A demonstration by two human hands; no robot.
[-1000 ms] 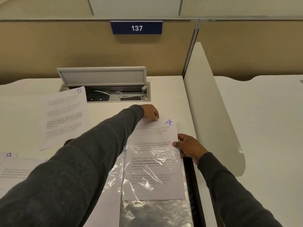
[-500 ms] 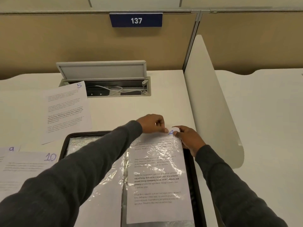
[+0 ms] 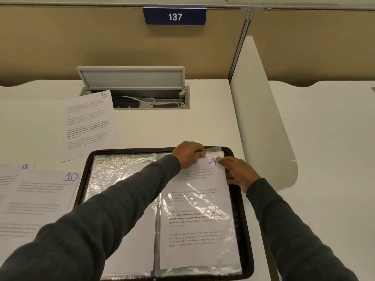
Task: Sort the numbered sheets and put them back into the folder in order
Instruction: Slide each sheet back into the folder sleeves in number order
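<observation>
An open black folder (image 3: 246,236) with clear plastic sleeves lies on the desk in front of me. Sheet 4 (image 3: 199,224) sits inside the right-hand sleeve, almost fully in. My left hand (image 3: 188,154) pinches the sleeve's top edge above the sheet. My right hand (image 3: 238,172) pinches the sheet's top right corner by the blue "4". Sheet 5 (image 3: 89,124) lies on the desk to the upper left. Sheet 10 (image 3: 40,197) lies at the left, partly over sheet 9 (image 3: 14,171).
A cable box (image 3: 134,94) with its lid up is set into the desk behind the folder. A white divider panel (image 3: 263,122) stands to the right, with another desk beyond it. A beige partition carries a sign "137" (image 3: 175,16).
Sheet 4 has slid down into the right sleeve until only its top edge is level with the opening. Both hands came toward me and now meet at the sheet's top.
</observation>
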